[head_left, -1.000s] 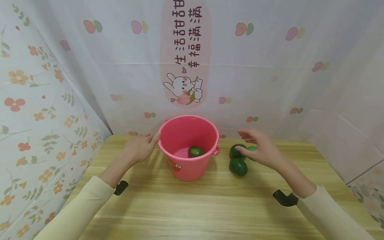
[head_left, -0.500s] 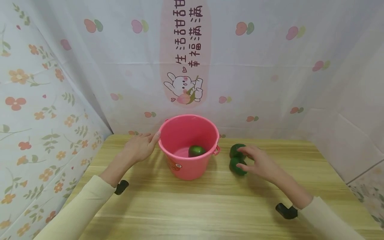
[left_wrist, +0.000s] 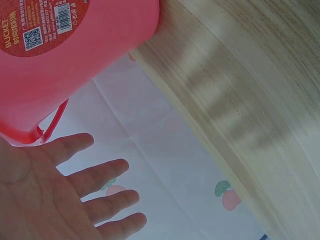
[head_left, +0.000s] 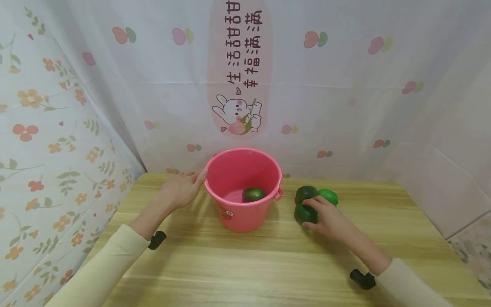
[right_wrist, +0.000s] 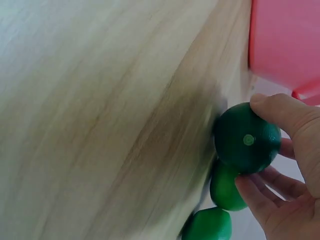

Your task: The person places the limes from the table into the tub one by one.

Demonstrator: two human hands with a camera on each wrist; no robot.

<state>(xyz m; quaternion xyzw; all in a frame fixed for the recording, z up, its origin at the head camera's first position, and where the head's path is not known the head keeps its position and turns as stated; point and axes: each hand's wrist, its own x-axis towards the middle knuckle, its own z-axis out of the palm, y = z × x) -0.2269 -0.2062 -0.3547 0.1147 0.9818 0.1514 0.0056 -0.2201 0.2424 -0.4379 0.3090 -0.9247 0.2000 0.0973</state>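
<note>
A pink bucket (head_left: 245, 217) stands upright at the back middle of the table, a glossy green lime (head_left: 253, 195) lying on its inside floor. My left hand (head_left: 181, 189) has its thumb at the left rim; in the left wrist view its other fingers stretch out straight, away from the wall. To the right of the bucket, my right hand (head_left: 331, 218) grips the nearest dark green lime (right_wrist: 245, 140) between thumb and fingertips. Behind that one sits another dark lime (head_left: 305, 193), with a brighter green lime (head_left: 328, 196) close to its right.
The wooden table (head_left: 238, 273) has a printed white curtain (head_left: 337, 106) along its back edge and a floral one (head_left: 57, 170) on the left. On the bucket's right side hangs a pink handle joint (head_left: 278, 194). Black wrist pieces (head_left: 362, 279) show below the sleeves.
My right hand has come down and nearer to me, from above the rear limes onto the nearest one, and its fingers have closed round it. The left hand stays at the rim.
</note>
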